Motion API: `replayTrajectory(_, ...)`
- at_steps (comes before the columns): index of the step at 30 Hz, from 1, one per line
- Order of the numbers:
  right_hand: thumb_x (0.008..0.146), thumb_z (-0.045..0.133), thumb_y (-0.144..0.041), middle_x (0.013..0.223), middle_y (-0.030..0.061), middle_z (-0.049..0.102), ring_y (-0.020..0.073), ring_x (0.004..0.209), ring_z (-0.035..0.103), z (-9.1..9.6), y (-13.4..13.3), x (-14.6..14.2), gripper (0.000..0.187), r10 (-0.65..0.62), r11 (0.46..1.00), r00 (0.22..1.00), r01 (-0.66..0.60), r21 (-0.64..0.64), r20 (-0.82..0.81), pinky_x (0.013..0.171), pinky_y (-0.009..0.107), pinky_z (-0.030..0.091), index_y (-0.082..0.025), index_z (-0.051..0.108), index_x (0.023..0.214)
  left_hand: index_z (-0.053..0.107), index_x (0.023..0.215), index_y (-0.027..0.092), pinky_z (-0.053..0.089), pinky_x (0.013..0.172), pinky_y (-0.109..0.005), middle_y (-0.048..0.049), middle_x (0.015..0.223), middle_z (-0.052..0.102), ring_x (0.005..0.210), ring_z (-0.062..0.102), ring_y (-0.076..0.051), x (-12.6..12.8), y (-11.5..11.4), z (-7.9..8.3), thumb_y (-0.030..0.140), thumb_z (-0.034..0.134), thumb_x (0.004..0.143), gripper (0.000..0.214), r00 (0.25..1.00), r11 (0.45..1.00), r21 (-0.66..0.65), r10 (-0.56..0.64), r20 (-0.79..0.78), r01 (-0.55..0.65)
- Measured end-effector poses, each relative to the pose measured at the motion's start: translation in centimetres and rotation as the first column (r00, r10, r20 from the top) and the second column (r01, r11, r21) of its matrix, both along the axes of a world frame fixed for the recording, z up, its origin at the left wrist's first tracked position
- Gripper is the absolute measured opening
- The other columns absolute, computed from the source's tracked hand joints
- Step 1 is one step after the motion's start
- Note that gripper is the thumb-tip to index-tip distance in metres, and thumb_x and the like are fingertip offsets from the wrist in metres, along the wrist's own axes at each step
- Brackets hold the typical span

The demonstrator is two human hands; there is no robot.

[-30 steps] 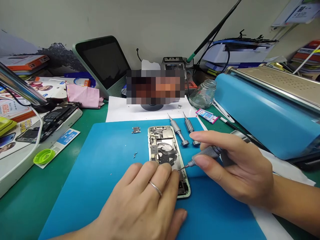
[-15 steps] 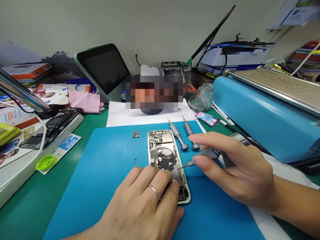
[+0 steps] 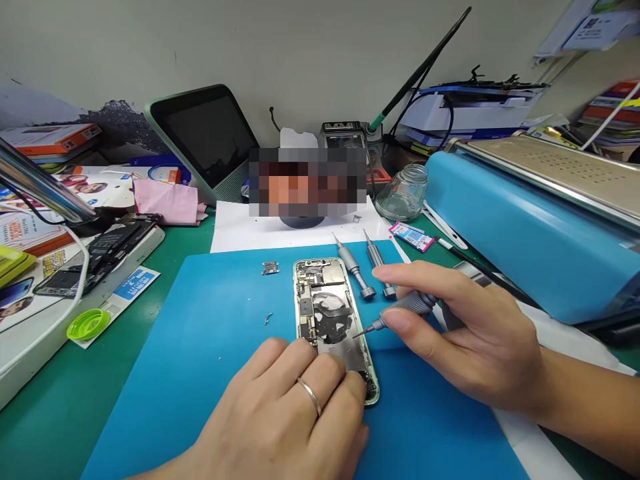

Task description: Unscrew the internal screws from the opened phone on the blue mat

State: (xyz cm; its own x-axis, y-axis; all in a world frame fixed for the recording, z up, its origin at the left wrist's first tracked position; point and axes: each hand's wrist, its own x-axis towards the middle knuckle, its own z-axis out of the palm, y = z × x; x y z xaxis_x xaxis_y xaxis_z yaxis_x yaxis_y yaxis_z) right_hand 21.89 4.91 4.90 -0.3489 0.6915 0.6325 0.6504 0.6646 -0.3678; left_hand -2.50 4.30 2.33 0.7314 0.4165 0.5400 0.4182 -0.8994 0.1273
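An opened smartphone [image 3: 333, 317] with a pale green frame and bare inner parts lies on a blue mat [image 3: 165, 373]. My left hand [image 3: 295, 407], with a ring on one finger, is curled over the phone's lower end; its fingertips are hidden from sight. In my right hand [image 3: 465, 333], a grey precision screwdriver [image 3: 407, 305] is held between thumb and fingers, its tip over the phone's right side. Two more screwdrivers, a light one [image 3: 354, 268] and a darker one [image 3: 376, 260], lie beyond the phone. Small metal pieces [image 3: 271, 267] are on the mat to the left.
A blue machine [image 3: 525, 233] stands at right, near a glass jar [image 3: 404, 190]. At left are a green bottle cap [image 3: 89, 325], another opened phone [image 3: 105, 250] and a pink cloth [image 3: 167, 202]. A dark screen [image 3: 205, 137] and a soldering iron [image 3: 420, 70] are at the back.
My left hand's fingers have shifted slightly right over the phone's lower end, covering more of it there. My right hand keeps the screwdriver in nearly the same place.
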Motion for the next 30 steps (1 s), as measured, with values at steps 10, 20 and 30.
replayTrajectory(10, 0.098, 0.068, -0.013, 0.108, -0.0007, 0.084, 0.0141, 0.076, 0.077, -0.05, 0.07, -0.08, 0.037, 0.005, 1.0, 1.0, -0.005, -0.001, -0.012, 0.073, 0.023, 0.064, -0.029, 0.067, 0.131, 0.07, 0.101, 0.017, 0.037, 0.055, -0.036, 0.0002, 0.084, 0.075, 0.062, 0.056, -0.016, 0.18, 0.03, 0.23, 0.018, 0.052, 0.109, 0.02, 0.999, 1.0, 0.001, -0.024, 0.037, 0.024)
replayTrajectory(20, 0.096, 0.069, -0.012, 0.117, 0.0012, 0.084, 0.0134, 0.071, 0.077, 0.0, 0.12, 0.07, 0.039, -0.008, 1.0, 0.999, 0.008, 0.013, -0.033, 0.07, 0.023, 0.064, -0.029, 0.068, 0.132, 0.07, 0.109, 0.017, 0.049, 0.069, -0.035, -0.002, 0.091, 0.075, 0.074, 0.062, -0.017, -0.39, 0.12, 0.64, 0.011, 0.054, 0.105, 0.018, 0.998, 0.987, -0.154, -0.027, 0.049, 0.035)
replayTrajectory(30, 0.1, 0.064, -0.016, 0.099, -0.0001, 0.083, 0.0139, 0.066, 0.073, 0.46, 0.33, -0.03, 0.028, -0.005, 1.0, 1.0, 0.005, -0.012, 0.0, 0.061, 0.023, 0.06, -0.026, 0.067, 0.125, 0.065, 0.11, 0.022, 0.053, 0.073, -0.034, 0.0022, 0.09, 0.071, 0.075, 0.064, -0.016, -0.27, 0.17, 0.88, 0.011, 0.05, 0.104, 0.02, 0.997, 0.968, -0.253, 0.022, 0.068, -0.004)
